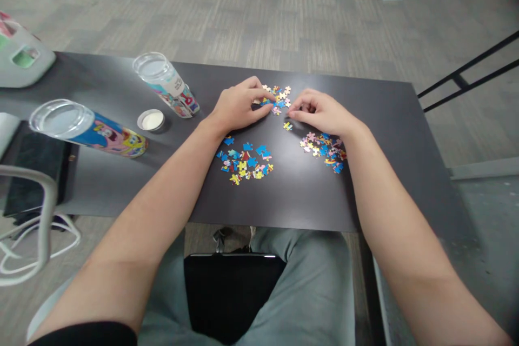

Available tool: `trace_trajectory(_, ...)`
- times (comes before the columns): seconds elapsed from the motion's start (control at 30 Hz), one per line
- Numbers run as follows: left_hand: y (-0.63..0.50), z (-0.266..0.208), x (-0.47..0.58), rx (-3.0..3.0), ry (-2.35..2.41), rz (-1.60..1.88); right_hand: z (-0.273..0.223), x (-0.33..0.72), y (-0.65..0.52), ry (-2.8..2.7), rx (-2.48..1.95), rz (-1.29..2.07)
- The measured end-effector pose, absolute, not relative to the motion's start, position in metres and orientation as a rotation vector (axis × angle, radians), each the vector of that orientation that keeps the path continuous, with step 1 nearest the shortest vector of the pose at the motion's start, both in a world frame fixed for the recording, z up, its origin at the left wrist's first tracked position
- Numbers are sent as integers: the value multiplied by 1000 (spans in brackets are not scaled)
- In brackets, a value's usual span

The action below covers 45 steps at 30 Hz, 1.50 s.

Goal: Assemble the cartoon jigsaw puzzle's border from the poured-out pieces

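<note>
Three groups of small jigsaw puzzle pieces lie on the dark table. My left hand [245,102] rests at the far pile of puzzle pieces [280,98], its thumb and fingers apart and the fingertips among the pieces. Just right of that pile is my right hand [320,111], with fingers curled and thumb and forefinger tips together; whether a piece sits between them is hidden. A single yellowish puzzle piece [287,126] lies just below those fingertips. Nearer me on the left is a blue and yellow pile [245,162]. A pink and blue pile [322,147] lies beside my right wrist.
Two clear-topped cartoon tubes, one blue [109,135] and one lighter [174,86], lie left of my left arm. Between them is a round white lid [151,120]. A black flat object [38,173], a white cable [60,227] and a pale container [28,62] are farther left.
</note>
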<state>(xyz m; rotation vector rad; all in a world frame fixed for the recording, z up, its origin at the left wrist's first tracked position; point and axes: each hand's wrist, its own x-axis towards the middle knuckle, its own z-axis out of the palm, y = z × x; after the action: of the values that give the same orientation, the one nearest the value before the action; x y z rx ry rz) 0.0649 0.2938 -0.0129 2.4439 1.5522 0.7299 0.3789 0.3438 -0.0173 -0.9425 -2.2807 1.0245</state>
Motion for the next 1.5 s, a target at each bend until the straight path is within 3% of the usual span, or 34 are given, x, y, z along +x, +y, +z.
trace_trajectory(0.13,292,-12,64,2455,1522,734,-17,380,344,-2284,-970,946)
trace_trajectory(0.37,293,-15,63,2433,1505,772,-2,398,345,-2384,-889,1107)
trace_trajectory(0.83,294,-11,61,2433,1404,773,-30,375,347,-2258,-1032,689)
trace_trajectory(1.33,298,-4,49,2275,1117,763,-27,383,355,-2248,-1084,715)
trace_trajectory(1.5,301,-10,47,2205,1278,845,-27,379,356,-2188,-1123,763)
